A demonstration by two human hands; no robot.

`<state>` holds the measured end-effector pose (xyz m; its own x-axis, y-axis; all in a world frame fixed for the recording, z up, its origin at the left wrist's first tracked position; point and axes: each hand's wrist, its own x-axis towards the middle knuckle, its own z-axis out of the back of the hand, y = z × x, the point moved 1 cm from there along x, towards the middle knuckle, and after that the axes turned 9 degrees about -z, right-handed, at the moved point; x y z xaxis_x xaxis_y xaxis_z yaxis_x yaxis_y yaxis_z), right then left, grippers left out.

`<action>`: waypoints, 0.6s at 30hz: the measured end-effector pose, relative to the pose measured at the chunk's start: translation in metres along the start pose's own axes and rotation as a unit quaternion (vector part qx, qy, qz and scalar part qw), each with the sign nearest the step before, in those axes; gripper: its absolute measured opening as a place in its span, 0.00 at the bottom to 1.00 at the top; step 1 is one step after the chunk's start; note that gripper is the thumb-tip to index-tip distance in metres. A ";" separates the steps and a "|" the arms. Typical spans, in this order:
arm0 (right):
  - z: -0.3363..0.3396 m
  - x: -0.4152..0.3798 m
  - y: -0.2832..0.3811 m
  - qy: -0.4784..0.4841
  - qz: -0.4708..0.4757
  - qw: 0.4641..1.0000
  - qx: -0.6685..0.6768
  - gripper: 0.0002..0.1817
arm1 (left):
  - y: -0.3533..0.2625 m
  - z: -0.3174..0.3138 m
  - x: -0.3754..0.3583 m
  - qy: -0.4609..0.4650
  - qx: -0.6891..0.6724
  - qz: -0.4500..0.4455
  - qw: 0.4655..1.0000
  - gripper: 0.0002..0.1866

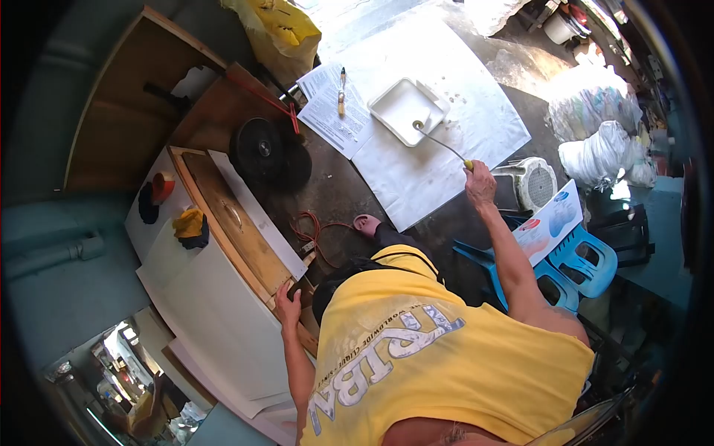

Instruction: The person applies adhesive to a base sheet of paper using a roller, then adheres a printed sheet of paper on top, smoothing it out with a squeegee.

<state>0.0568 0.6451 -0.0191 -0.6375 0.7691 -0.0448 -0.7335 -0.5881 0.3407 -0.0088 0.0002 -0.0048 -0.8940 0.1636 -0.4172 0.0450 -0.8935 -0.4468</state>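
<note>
My right hand (481, 183) is closed round the yellow-green handle of a long thin-shafted roller (444, 145). The roller's head lies in a white tray (387, 115) with white in it, resting on a big white sheet (416, 195). On the left, my left hand (288, 303) touches the wooden edge of a white cabinet (223, 305); its fingers are bent, and what they hold, if anything, is too small to tell. A brush (342, 104) lies on printed papers (327, 123) left of the tray.
A black round object (256, 145) and an orange cord (316, 232) are on the floor ahead. Blue chairs (587, 260) and a grey-white stool (537, 184) stand at the right. White bags (595, 154) lie farther right. A yellow bag (279, 33) is at the top.
</note>
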 end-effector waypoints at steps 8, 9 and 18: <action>0.053 -0.001 0.014 0.116 -0.077 0.950 0.279 0.14 | 0.047 -0.020 -0.021 0.047 -0.055 0.008 0.997 0.27; 0.054 0.003 0.012 0.169 -0.107 0.928 0.315 0.15 | 0.050 -0.025 -0.024 0.050 -0.063 0.008 0.997 0.27; 0.090 0.055 0.019 0.226 -0.124 0.946 0.194 0.21 | 0.088 -0.063 -0.051 0.063 -0.061 -0.017 0.996 0.25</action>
<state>0.0292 0.6985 0.0694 -0.5579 0.6340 -0.5356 -0.7873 -0.2001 0.5832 0.0686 -0.0598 -0.0731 -0.8333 0.2515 -0.4923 0.0762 -0.8298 -0.5528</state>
